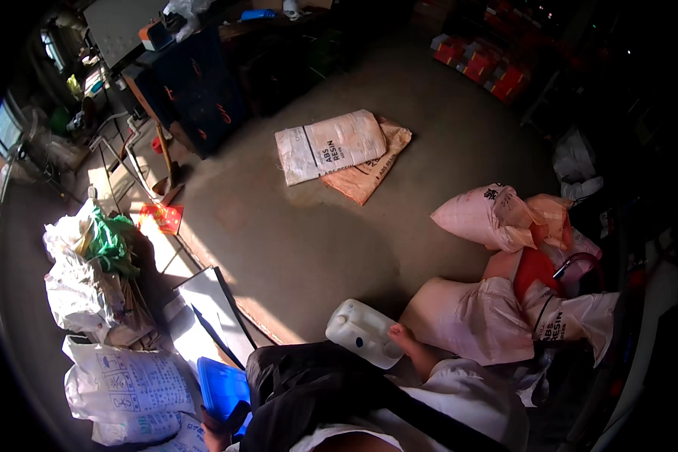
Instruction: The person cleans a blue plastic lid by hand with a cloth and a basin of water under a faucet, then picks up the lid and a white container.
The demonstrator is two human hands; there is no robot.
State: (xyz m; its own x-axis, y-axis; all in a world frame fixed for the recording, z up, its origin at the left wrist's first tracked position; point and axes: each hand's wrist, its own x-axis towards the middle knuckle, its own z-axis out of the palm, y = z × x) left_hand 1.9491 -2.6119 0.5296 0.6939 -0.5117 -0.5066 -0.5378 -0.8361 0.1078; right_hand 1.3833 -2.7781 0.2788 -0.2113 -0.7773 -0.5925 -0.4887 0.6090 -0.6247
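At the lower middle, my right hand (404, 337) is closed at the right end of a translucent white plastic jug (351, 325), which lies tilted beside my dark-clothed leg. Low on the left, my left hand (215, 432) is partly cut off by the lower edge. Its fingers are curled by a dark object (238, 415) whose kind I cannot make out. Against that object is a blue plastic piece (221, 386), which looks like a tub or bin. Just right of the jug, a full pinkish woven sack (467, 316) stands close to my right forearm.
Two flattened woven sacks (331, 147) lie on the concrete floor ahead. More filled sacks (490, 216) and a red container (533, 270) crowd the right. White bags (128, 388) and a heap with green cloth (113, 242) stand left. A dark cabinet (196, 90) is at the far left.
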